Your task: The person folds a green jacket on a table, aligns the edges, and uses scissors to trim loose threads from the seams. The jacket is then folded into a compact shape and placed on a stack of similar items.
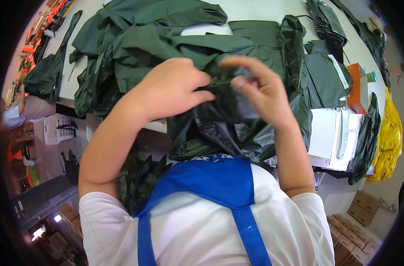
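A dark green waterproof garment (228,133) with a shiny inner side drapes over the near edge of the white table (259,9) and hangs down in front of me. My left hand (175,88) is closed on a fold of it, thumb and fingers pinching the edge. To the right, just above the shiny part, my right hand (266,91) has its thumb and index finger curved and apart, with its fingertips blurred by motion. Nothing shows between them, and its other fingers are partly hidden. More green garments (144,48) lie spread across the table to the far left.
At the right are folded green pieces (324,73), a black plastic bundle (326,22), an orange box (356,86) and white papers (328,133). Yellow material (388,137) hangs farther right. Another person (22,108) is at the left, near a white crate (58,128). Cartons (364,208) stand lower right.
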The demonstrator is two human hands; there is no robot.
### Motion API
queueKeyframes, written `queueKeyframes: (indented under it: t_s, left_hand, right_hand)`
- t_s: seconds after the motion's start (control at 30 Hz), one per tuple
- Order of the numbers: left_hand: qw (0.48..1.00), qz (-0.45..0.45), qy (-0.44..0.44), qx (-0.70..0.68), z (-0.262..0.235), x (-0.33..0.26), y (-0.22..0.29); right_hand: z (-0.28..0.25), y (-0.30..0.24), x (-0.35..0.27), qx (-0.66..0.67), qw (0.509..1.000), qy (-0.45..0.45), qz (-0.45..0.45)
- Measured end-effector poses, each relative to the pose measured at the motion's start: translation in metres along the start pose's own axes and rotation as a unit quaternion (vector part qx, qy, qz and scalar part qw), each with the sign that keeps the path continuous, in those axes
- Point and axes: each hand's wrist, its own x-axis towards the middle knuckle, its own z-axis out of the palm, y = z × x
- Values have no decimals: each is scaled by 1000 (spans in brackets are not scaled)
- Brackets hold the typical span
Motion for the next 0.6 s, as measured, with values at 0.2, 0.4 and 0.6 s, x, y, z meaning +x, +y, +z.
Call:
queueKeyframes:
  t_s: [0.2,0.4,0.6]
  left_hand:
    - [882,-78,233,-401,-41,-41,-33]
    - [737,-85,455,-492,-105,-89,-67]
    - [727,-80,537,-420,-167,1,-117]
  right_hand:
    - [-178,162,-141,-409,759,277,424]
    - [-208,93,-171,-38,791,585,177]
    - [-360,-44,9,-130,832,535,-69]
